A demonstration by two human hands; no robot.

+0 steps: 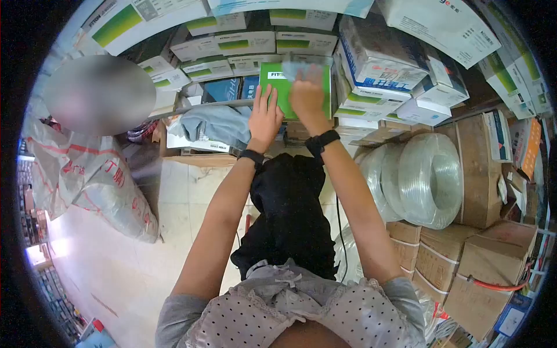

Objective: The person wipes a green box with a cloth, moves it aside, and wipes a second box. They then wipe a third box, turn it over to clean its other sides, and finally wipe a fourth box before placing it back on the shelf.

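Observation:
A green box with a white label stands in front of me among the stacked cartons. Flat against its left side lies my left hand, fingers stretched out and holding nothing. My right hand is over the box's upper right part, its fingers smeared by motion. It is closed on a pale bluish cloth, also blurred, that covers part of the box top. Both wrists wear black bands. To the left of my left hand, a grey-blue garment or cloth lies crumpled on an open carton.
White-and-green cartons are stacked behind the box, with a blue-and-white carton at right. Coils of clear tubing and brown cardboard boxes crowd my right side. Large white sacks stand on the tiled floor at left.

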